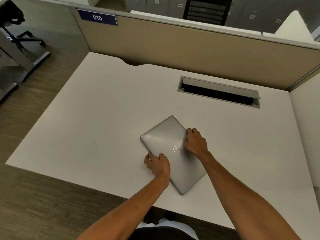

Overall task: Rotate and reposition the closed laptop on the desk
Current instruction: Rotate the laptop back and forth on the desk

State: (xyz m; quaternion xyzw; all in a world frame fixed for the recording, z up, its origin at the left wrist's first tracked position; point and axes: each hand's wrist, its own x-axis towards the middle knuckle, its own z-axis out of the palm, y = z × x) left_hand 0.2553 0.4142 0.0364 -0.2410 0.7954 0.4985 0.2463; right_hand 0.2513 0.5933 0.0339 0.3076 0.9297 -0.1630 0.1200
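Note:
A closed silver laptop (166, 137) with a round logo lies flat on the white desk (97, 122), turned diagonally with one corner pointing toward the far partition. My left hand (158, 164) grips its left long edge, thumb on the lid and fingers curled under the side. My right hand (195, 141) holds the opposite long edge, fingers pressed on the lid near the logo. My forearms cover part of the laptop's near half.
An open cable tray (219, 91) is sunk into the desk at the back right. A beige partition (190, 47) with a "010" sign (97, 17) closes off the far side. The desk's front edge runs just below the laptop's near corner. An office chair base (26, 38) stands at far left.

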